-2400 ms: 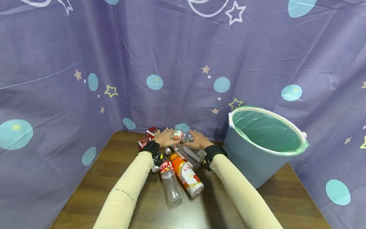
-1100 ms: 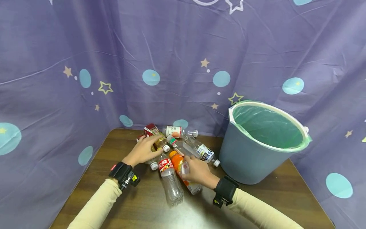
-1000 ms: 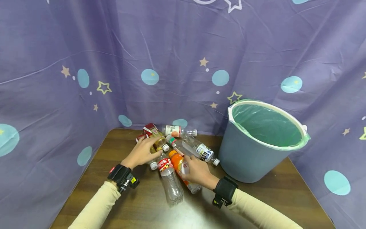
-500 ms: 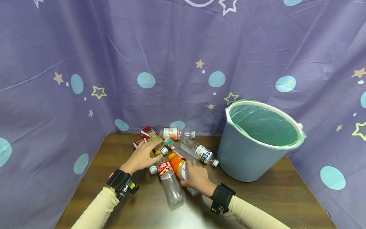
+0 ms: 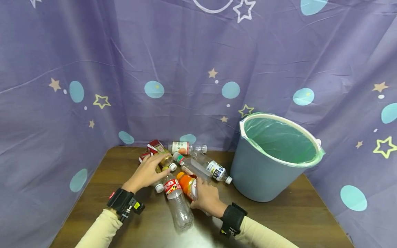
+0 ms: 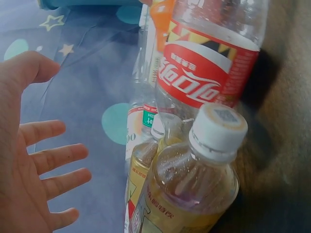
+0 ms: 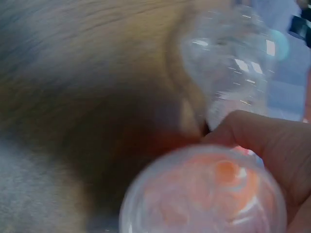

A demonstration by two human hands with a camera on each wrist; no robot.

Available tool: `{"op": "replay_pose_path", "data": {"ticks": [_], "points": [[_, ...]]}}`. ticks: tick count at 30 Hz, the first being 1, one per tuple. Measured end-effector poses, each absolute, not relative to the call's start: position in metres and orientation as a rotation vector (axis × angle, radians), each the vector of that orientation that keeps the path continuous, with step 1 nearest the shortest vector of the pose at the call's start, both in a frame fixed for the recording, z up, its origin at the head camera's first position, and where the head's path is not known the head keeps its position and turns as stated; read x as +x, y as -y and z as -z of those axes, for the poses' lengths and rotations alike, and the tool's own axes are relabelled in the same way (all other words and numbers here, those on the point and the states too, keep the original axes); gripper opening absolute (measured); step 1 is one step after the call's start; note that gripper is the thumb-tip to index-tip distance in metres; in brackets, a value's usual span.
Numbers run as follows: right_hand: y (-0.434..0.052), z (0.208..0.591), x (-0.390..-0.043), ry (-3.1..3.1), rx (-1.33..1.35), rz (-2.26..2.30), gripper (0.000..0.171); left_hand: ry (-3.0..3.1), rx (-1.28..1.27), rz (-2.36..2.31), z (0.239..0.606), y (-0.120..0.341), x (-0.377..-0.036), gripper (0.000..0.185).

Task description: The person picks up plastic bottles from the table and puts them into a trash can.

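My right hand grips an orange-capped drink bottle round its lower half and partly hides it. In the right wrist view its clear base faces the camera, with the thumb along its side. My left hand hovers with spread fingers over the left of the pile, beside two yellowish drink bottles with white caps. The left wrist view shows the palm apart from a yellowish bottle. Between the hands lies an empty cola bottle with a red label.
Behind lie a peach-label bottle, a green-capped clear bottle and a white-label water bottle. Dark red packs sit back left. A grey bucket lined with a green bag stands right on the wooden table, before a purple curtain.
Both hands have come back from the rear of the pile. The right has taken hold of the orange-capped bottle; the left has moved over the left-hand bottles. Lately, the view has shifted slightly.
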State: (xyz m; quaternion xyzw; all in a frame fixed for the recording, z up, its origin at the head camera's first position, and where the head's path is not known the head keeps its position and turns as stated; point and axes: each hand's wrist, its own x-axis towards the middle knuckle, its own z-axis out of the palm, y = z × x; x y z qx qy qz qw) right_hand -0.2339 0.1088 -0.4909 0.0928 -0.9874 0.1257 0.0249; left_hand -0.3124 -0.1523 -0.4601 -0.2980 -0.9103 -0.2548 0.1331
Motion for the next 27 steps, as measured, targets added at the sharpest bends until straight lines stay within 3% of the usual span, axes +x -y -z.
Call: {"op": "replay_pose_path", "data": {"ticks": [12,22,27], "points": [[-0.132,0.414,-0.232,3.059,0.311,-0.228,0.075,2.636,-0.816,0.751,0.455,0.165,-0.311,0.064],[-0.163,0.285,-0.211,3.03,0.481,-0.161,0.074,2.628,-0.832,0.78,0.463,0.159,-0.307,0.064],[-0.183,0.216,-0.203,2.962,0.434,-0.187,0.075,2.622,-0.83,0.792,0.466,0.155,-0.305,0.064]]}}
